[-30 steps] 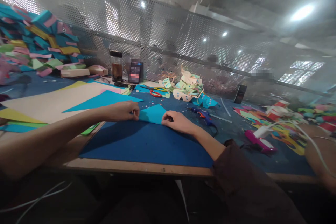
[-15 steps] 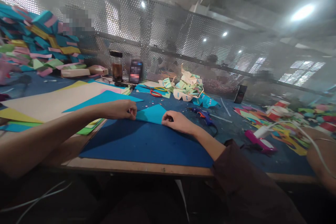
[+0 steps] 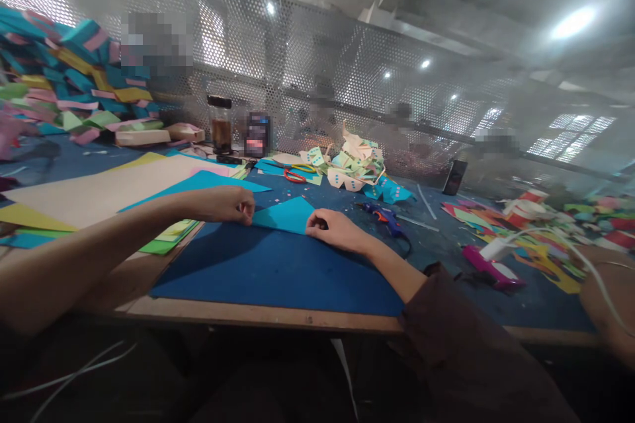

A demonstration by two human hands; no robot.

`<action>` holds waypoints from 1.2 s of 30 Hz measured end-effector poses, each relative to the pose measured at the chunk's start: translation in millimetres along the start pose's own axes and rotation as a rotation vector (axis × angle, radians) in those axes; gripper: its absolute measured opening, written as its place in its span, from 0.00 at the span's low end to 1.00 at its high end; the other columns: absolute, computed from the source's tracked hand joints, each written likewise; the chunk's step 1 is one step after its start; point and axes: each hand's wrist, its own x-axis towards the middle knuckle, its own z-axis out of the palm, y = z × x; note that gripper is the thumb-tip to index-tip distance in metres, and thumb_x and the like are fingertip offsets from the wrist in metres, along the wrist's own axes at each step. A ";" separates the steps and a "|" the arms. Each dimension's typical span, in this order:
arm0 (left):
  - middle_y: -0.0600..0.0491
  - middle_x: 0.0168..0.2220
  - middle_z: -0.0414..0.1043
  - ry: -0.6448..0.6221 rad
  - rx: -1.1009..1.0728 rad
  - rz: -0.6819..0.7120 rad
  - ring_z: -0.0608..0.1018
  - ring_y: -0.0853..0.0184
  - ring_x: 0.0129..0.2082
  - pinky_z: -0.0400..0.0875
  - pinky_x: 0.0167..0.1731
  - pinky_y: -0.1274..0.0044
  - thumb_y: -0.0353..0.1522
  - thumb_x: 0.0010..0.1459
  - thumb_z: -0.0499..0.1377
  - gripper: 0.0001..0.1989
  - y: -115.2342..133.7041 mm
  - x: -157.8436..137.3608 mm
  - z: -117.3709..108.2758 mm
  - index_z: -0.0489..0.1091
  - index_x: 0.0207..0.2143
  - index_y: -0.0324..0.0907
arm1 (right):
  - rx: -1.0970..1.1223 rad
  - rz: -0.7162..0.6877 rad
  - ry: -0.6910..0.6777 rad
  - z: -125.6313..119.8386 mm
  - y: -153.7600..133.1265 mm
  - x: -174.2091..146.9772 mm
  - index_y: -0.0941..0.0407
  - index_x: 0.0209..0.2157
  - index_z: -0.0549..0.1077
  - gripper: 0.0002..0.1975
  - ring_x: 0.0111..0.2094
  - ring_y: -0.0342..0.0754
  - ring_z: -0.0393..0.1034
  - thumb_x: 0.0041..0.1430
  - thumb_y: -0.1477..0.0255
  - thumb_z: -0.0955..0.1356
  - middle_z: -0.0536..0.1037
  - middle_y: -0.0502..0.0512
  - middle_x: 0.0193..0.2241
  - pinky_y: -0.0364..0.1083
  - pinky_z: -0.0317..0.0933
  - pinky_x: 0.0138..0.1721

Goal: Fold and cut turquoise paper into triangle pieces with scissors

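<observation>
Blue paper lies on the desk in front of you, its peak toward the far edge and its long, straight side toward the near edge, with a bare stretch of desk between it and the wooden rim. You seem to have that side turned your way so both hands can work along it, one at each end. Your right hand appears to pinch the right corner, probably to anchor the paper; your left hand has its fingers curled in on the left end, likely to keep the side straight and flat, though whether they pinch or merely press can't be told. The visible paper sits between the two sets of fingertips, touching both, and its peak rises beyond them, uncovered. The cream sheet and other stock sit to your left, the glue gun to the right, and the scissors toward the far edge, all apart from the paper, perhaps so that your working patch has room.
</observation>
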 end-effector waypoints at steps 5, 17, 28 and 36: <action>0.50 0.37 0.78 -0.014 0.012 -0.008 0.78 0.62 0.38 0.66 0.37 0.76 0.37 0.53 0.60 0.09 -5.3 -1.1 -2.4 0.77 0.31 0.43 | 0.001 -0.009 0.007 0.0 0.4 -0.1 0.58 0.35 0.76 0.05 0.34 0.44 0.68 0.61 0.70 0.71 0.76 0.53 0.34 0.44 0.58 0.37; 0.51 0.34 0.79 -0.040 0.031 -0.104 0.78 0.61 0.37 0.66 0.34 0.77 0.38 0.49 0.60 0.10 0.7 -8.5 -13.5 0.77 0.30 0.42 | 0.008 0.003 0.003 -0.6 -1.7 -0.5 0.58 0.35 0.75 0.05 0.33 0.44 0.68 0.61 0.70 0.71 0.76 0.52 0.33 0.44 0.59 0.36; 0.52 0.32 0.78 -0.051 0.004 -0.099 0.78 0.61 0.35 0.66 0.34 0.77 0.38 0.49 0.61 0.09 -3.9 -9.5 -16.7 0.77 0.28 0.43 | 0.004 -0.010 0.003 0.1 0.9 0.1 0.58 0.35 0.76 0.06 0.34 0.45 0.68 0.61 0.69 0.71 0.77 0.53 0.34 0.44 0.59 0.37; 0.51 0.32 0.79 -0.067 0.007 -0.109 0.78 0.60 0.36 0.66 0.34 0.76 0.38 0.48 0.61 0.09 -7.8 -8.0 -16.1 0.78 0.29 0.43 | 0.007 -0.011 0.005 -0.4 1.0 -0.9 0.58 0.36 0.76 0.05 0.34 0.45 0.68 0.61 0.70 0.70 0.76 0.53 0.34 0.45 0.59 0.37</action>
